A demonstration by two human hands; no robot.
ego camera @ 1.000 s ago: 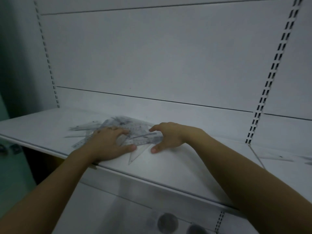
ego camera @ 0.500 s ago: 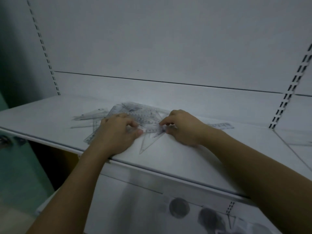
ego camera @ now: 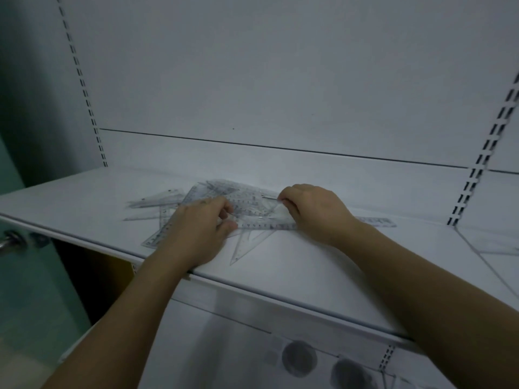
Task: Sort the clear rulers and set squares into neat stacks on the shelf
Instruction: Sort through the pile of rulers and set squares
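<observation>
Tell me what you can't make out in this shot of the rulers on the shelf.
All in the head view:
- Piece count in the pile: clear plastic overlaps, and the left hand and right hand cover part.
- Exact grip on the straight ruler: fingertips curl out of sight beneath both hands.
- Scale markings: too small, blurred.
- Clear pieces far right: cut off by the frame edge.
- Dark round shapes below the shelf: blurred.

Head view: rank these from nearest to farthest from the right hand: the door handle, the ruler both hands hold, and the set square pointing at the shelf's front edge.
1. ruler: pinched by the right hand, at its left.
2. set square: just front-left, under the ruler.
3. door handle: far left.
</observation>
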